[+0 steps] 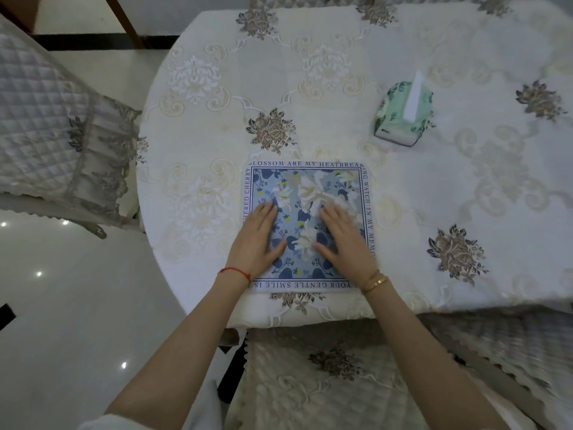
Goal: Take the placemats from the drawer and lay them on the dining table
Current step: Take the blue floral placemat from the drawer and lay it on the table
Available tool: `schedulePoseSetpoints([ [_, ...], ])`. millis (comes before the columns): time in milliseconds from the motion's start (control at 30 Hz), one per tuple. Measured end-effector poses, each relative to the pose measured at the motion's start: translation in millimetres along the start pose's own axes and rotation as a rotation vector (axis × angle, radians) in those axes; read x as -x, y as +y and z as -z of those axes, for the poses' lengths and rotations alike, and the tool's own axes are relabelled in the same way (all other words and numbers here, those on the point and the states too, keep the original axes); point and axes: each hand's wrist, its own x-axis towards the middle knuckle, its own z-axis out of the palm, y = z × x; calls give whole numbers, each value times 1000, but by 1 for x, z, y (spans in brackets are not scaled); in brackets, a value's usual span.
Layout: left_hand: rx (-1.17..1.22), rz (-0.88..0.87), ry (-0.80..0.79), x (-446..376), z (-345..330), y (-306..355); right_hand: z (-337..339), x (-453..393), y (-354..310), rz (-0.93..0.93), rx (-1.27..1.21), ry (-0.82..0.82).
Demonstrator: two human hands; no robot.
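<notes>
On the dining table, near its front edge, your placemat lies flat. Your left hand and right hand press it, fingers straight, grasping nothing.

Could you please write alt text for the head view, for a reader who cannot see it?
Both hands, left hand and right hand, press flat on a blue floral placemat at the near edge of a table with an embroidered cream cloth. A green tissue pack lies beyond it to the right, and padded chairs stand around.

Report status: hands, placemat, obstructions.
Left hand and right hand flat on placemat. Placemat lies on dining table, near edge. Tissue pack apart, not in the way.
</notes>
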Motion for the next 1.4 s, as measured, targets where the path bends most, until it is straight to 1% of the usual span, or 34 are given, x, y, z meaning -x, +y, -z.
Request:
schedulePoseSetpoints([
  [100,-1,10,-19,19,-12,3,-10,10,-2,12,-4,-9],
  [267,-18,49,-11,32,-7,-9,9,29,20,-57,-47,11],
  [433,-7,86,-11,48,1,-17,16,56,35,-187,-51,83],
  [533,-9,34,-7,58,-1,-7,6,67,13,-117,-56,95],
  [633,1,-30,-18,71,-16,10,-16,72,-18,-35,-41,15],
  [733,10,-11,-19,81,-28,19,-33,75,-29,7,3,-15],
  [867,-18,20,5,89,-27,14,-27,84,-16,-14,24,-17],
  [1100,-3,54,43,101,-16,1,-3,117,17,-107,-35,42],
  [1233,28,58,66,93,-9,5,9,111,18,-163,-87,95],
  [1333,31,18,86,69,-1,11,17,83,11,-122,-84,121],
  [1400,39,5,77,47,3,15,17,55,2,-89,-69,89],
])
